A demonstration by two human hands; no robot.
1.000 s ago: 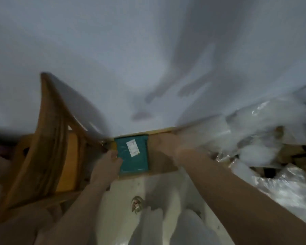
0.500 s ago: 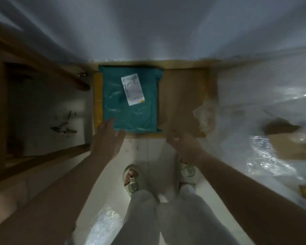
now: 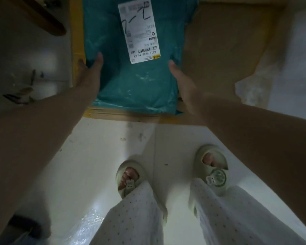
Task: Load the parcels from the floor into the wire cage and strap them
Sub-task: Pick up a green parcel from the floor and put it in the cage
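Glossy floor (image 3: 95, 156); left hand (image 3: 91, 73), right hand (image 3: 184, 85) flank crinkly teal parcel (image 3: 140, 82).

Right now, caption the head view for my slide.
Left hand and right hand flank a teal labelled parcel lying on a cardboard box.

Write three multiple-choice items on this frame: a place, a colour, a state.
1. The teal plastic mailer parcel lies: A on the white floor tiles; B on the flat brown cardboard box; C in a wire cage.
2. Its rectangular shipping label is: A white; B red; C green.
3. The left hand is: A fisted; B curled round a strap; C straight-fingered at the parcel's left edge.
Answers: B, cardboard shows around the parcel; A, white paper with black print; C, straight fingers lie along that edge.
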